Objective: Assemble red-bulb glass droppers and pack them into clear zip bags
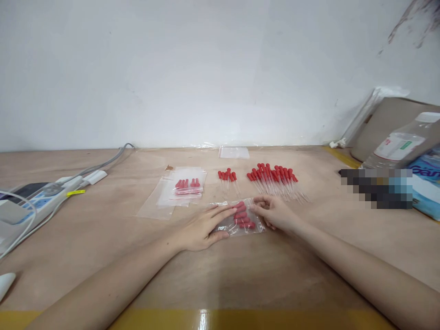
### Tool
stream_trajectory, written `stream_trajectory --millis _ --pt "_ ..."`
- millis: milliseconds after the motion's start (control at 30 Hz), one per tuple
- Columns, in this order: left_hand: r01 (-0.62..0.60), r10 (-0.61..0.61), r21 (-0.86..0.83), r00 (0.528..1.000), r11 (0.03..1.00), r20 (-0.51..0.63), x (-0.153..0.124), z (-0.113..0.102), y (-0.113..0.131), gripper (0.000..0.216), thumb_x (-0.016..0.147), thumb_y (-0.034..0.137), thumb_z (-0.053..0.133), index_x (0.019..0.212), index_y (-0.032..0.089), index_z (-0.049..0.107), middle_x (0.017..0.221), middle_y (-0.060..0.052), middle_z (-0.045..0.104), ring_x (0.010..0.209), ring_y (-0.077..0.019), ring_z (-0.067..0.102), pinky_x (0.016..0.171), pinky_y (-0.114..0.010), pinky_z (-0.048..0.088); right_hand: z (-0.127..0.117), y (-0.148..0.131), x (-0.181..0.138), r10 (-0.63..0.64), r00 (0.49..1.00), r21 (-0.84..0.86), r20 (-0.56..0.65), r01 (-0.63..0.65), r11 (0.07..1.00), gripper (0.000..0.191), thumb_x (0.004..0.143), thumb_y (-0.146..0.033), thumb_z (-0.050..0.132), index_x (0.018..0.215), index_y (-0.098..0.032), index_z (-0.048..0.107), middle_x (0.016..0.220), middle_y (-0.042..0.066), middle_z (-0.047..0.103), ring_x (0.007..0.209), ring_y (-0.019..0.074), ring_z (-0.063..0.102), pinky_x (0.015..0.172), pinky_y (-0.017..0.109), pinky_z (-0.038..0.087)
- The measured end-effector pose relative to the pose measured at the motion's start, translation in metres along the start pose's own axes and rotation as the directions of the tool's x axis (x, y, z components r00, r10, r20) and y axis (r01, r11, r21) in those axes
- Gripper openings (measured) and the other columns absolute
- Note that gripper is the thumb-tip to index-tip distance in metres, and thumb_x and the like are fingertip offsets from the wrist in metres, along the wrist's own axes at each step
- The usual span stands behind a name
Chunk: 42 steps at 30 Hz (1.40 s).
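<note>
A clear zip bag (227,224) lies flat on the table with several red-bulbed droppers (242,215) inside, their bulbs toward its right end. My left hand (202,228) rests on the bag's left part, fingers stretched out and thumb apart. At the bag's right edge, my right hand (271,212) has its fingers curled in a pinch on the plastic near the zip strip. Beyond the hands lie a small group of loose droppers (227,176) and a larger fanned pile of loose droppers (275,178). Their bulbs point to the wall.
To the left is a stack of filled zip bags (187,188) showing red bulbs. A white label-like sheet (234,152) lies by the wall. A power strip (44,201) with cables occupies the far left; a plastic bottle (395,144) and blue packet (426,195) stand at right.
</note>
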<state>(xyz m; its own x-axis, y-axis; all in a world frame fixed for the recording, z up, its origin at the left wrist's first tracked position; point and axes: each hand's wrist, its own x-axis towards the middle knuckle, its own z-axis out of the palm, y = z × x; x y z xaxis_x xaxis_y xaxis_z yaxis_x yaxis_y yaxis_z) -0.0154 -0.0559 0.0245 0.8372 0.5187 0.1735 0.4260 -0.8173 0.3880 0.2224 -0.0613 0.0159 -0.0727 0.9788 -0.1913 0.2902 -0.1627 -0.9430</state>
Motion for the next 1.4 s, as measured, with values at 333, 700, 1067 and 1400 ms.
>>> stream_trajectory --millis 333,700,1067,1400 --pt "0.046 -0.052 -0.026 0.950 0.999 -0.308 -0.002 0.001 -0.007 0.047 0.086 0.031 0.046 0.131 0.024 0.034 0.138 -0.006 0.035 0.129 -0.0217 0.028 0.106 -0.040 0.027 -0.013 -0.009 -0.003 -0.163 0.950 0.391 0.267 0.048 0.919 0.021 0.071 -0.033 0.063 0.078 -0.015 0.057 0.064 0.000 0.061 0.056 0.0103 0.058 0.051 0.021 0.046" --pt "0.921 -0.714 -0.011 0.293 0.389 -0.636 -0.037 -0.077 -0.122 0.035 0.077 0.035 0.047 0.106 0.017 0.057 0.105 -0.014 0.055 0.107 -0.0308 0.048 0.087 -0.041 0.040 0.031 -0.056 0.049 -0.105 0.993 0.774 -0.045 0.101 0.626 0.013 0.075 -0.005 0.048 0.080 -0.015 0.056 0.073 0.002 0.066 0.065 0.0095 0.063 0.068 0.023 0.051" --pt "0.934 -0.935 -0.218 0.217 0.282 -0.281 -0.063 -0.089 -0.139 0.040 0.054 0.044 0.071 0.081 0.016 0.060 0.077 -0.005 0.064 0.066 -0.0198 0.059 0.050 -0.024 0.039 0.098 -0.063 0.065 0.141 0.934 0.435 0.329 -0.282 0.855 0.006 0.074 -0.014 0.058 0.071 -0.012 0.053 0.062 0.008 0.062 0.058 0.0147 0.061 0.050 0.025 0.051" --pt "0.925 -0.777 -0.015 0.311 0.381 -0.547 -0.063 -0.118 -0.111 0.015 0.073 0.025 0.056 0.082 0.013 0.055 0.072 -0.001 0.057 0.070 -0.0166 0.052 0.061 -0.024 0.037 0.017 -0.055 0.090 -0.179 0.973 -0.650 -0.144 0.043 0.759 0.008 0.069 -0.022 0.059 0.067 -0.015 0.054 0.070 0.008 0.058 0.066 0.0176 0.056 0.051 0.024 0.037"
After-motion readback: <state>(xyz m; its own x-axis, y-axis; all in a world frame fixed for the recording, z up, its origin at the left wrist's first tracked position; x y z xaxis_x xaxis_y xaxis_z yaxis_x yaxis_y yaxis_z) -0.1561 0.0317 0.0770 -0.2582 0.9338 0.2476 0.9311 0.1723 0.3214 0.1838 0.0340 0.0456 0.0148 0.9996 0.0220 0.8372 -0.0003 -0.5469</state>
